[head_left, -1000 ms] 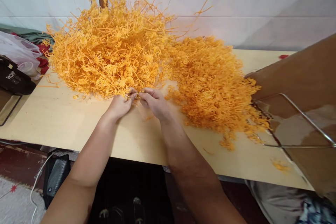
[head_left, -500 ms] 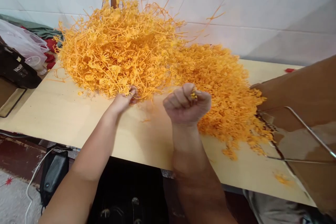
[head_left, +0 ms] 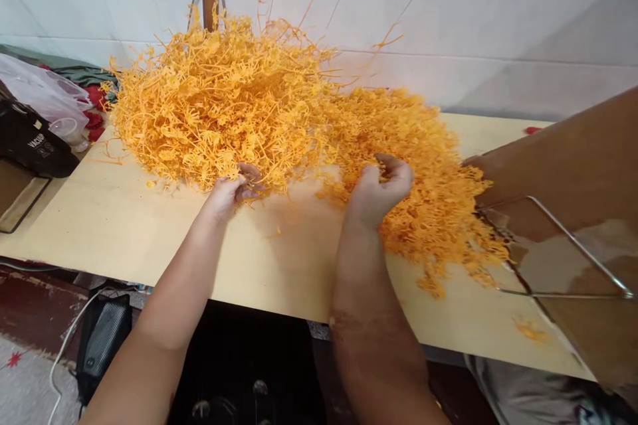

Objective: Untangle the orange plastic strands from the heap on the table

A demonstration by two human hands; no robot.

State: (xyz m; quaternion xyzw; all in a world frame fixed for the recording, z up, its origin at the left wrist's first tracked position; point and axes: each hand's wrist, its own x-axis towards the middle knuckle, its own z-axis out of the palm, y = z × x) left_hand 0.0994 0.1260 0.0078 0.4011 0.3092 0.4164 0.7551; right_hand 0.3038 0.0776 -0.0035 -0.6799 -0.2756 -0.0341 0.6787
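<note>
white tiled wall behind; pale wooden tabletop (head_left: 124, 226) running left to right, its near edge over a dark gap.

item 1 — tangled heap of orange plastic sprigs (head_left: 219, 106), long stems and small florets, piled high at the back left of the table against the wall.

item 2 — lower mound of small orange plastic pieces (head_left: 428, 166), finer and denser, spread to the right of the heap and touching it.

left hand (head_left: 230, 189): at the near edge of the tangled heap, fingers curled and pinching a few stems.

right hand (head_left: 381, 189): raised just over the near side of the lower mound, palm turned up, fingers half-curled and loosely apart; whether a piece lies in them cannot be told.

handling note, as a judgement: hold one stem firmly near its base and draw it out slowly, so the tangle does not come along.

also present: brown bag on a wire frame (head_left: 563, 212) at right; black pouch (head_left: 30, 146) and clear plastic bag (head_left: 40, 89) at left.
</note>
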